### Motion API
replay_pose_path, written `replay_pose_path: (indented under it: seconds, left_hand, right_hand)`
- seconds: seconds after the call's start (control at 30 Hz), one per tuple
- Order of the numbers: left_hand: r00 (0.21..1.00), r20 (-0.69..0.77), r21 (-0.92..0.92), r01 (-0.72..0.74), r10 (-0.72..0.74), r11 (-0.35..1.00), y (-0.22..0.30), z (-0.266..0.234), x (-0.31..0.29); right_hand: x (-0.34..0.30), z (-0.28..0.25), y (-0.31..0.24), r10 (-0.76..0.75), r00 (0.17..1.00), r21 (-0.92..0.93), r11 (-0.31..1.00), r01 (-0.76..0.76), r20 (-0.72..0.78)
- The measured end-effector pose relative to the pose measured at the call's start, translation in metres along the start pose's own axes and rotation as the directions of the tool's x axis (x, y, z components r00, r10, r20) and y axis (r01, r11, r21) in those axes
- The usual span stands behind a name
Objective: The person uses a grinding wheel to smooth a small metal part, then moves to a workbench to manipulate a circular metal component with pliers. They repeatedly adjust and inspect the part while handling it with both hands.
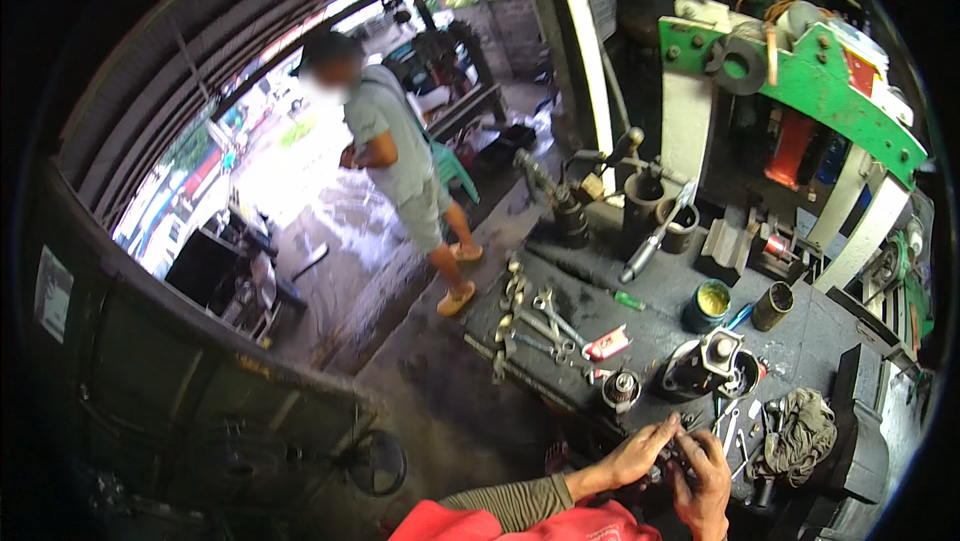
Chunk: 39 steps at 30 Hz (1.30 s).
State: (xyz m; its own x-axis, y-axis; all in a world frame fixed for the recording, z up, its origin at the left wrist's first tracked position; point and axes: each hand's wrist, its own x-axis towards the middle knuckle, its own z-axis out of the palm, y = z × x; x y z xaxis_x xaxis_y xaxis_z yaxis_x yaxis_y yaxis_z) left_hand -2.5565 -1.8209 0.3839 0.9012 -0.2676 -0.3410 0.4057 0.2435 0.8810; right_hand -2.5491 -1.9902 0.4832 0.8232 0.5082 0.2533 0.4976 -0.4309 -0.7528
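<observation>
At the near edge of the dark workbench (640, 281), my left hand (635, 456) and my right hand (706, 481) meet. Both are closed around a small dark, greasy metal part (665, 466), mostly hidden by the fingers, so its kind cannot be made out. Just beyond them stands a silver and black motor-like housing (708, 361). To its left sits a round, toothed metal part (621, 389). Several wrenches (738, 441) lie beside my right hand, close to a crumpled grey-green rag (800, 431).
More wrenches (550, 326) and a red-and-white packet (607, 343) lie on the bench's left side. A grease tub (712, 301) stands farther back. Behind rises a green press frame (800, 81). Another person (390, 151) stands on the floor to the left.
</observation>
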Motion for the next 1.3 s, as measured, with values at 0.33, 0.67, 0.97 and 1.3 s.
replay_pose_path:
  seconds: [0.33,0.67,0.97,1.3]
  left_hand:
    - [0.989,-0.124,-0.217,0.05,-0.078,0.975,0.007,0.02,-0.015]
    - [0.939,-0.148,0.219,-0.277,0.312,0.936,0.037,0.009,-0.009]
    - [0.913,0.064,0.259,-0.404,0.402,0.877,0.08,0.028,0.001]
    - [0.836,0.019,0.281,-0.531,0.548,0.8,0.075,0.025,-0.01]
  right_hand:
    - [0.001,0.013,0.024,-0.087,0.995,0.019,0.996,0.088,-0.044]
    - [0.004,0.01,0.038,-0.02,0.987,0.184,0.982,0.05,-0.16]
    - [0.013,-0.01,0.007,-0.007,0.903,0.079,0.996,0.045,-0.429]
    - [0.009,0.005,-0.003,-0.103,0.891,-0.019,0.994,0.106,-0.442]
